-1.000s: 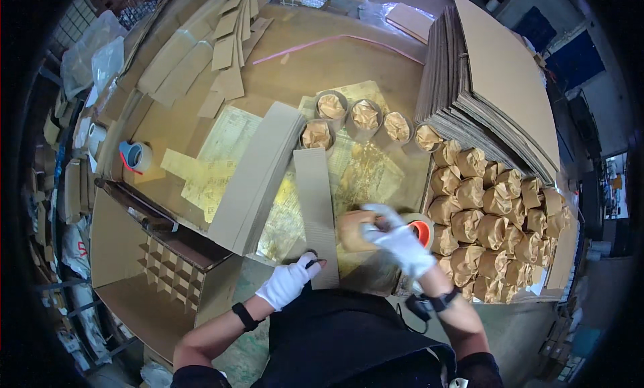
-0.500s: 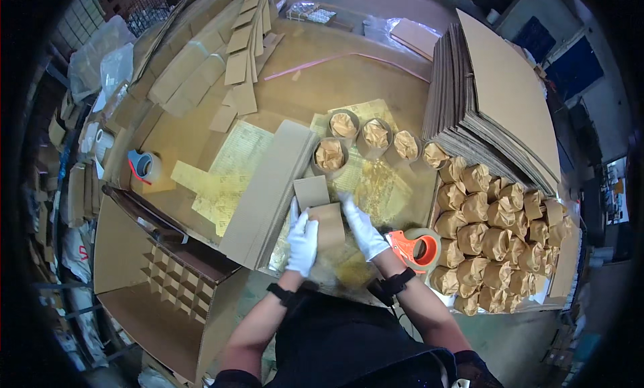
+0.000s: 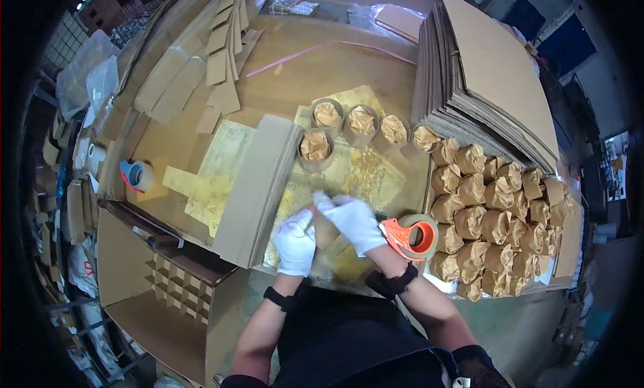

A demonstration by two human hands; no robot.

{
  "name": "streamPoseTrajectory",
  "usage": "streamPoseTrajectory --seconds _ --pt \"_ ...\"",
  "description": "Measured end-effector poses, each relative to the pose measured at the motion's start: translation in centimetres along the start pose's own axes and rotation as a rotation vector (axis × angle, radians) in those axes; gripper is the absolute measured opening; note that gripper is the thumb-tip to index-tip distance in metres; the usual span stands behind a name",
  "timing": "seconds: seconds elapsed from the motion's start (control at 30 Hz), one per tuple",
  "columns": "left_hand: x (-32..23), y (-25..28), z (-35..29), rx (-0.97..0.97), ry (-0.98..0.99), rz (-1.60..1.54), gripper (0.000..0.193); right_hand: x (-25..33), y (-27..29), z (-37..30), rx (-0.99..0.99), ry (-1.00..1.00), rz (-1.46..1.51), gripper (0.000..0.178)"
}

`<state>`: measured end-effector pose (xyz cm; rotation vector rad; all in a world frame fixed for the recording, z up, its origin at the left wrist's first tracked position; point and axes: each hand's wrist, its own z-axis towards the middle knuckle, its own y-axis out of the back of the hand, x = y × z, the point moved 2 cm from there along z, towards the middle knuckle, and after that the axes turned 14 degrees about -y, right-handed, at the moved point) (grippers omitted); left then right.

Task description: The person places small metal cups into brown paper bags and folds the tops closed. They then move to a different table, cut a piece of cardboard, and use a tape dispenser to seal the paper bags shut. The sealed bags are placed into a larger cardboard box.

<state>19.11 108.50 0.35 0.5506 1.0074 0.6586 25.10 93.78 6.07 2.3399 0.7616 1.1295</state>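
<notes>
At the near edge of the table, my left hand [image 3: 295, 244], in a white glove, is closed on a small piece of brown cardboard [image 3: 326, 232]. My right hand [image 3: 354, 222], gloved the same way, reaches across its top with the fingers bent over it. Most of the cardboard is hidden behind the two hands, and its fold cannot be made out. Just right of my right hand lies an orange tape dispenser [image 3: 401, 238] with a wide roll of tape. A long stack of flat cardboard strips [image 3: 251, 193] lies left of my left hand.
Beyond my hands stand several round tubes [image 3: 315, 148] stuffed with brown paper. Paper-wrapped pieces [image 3: 464, 220] sit in rows at right, before tall stacked cardboard sheets [image 3: 503, 73]. An open carton [image 3: 154, 307] with dividers stands lower left; a blue tape dispenser [image 3: 137, 175] lies above it.
The small cardboard, flat with a raised flap before, is now mostly covered. My right hand has moved left over its top, and my left hand has closed in. The whole view has shifted slightly.
</notes>
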Motion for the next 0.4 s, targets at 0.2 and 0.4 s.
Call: streamPoseTrajectory --seconds 0.2,0.4 --pt "-2.5 0.5 0.4 0.389 0.01 0.112 0.09 -5.3 -0.3 -0.9 0.097 0.026 0.002 0.053" --pt "-0.6 1.7 1.0 0.582 -0.034 -0.472 0.101 -7.2 0.0 -1.8 0.096 -0.029 -0.079 0.066"
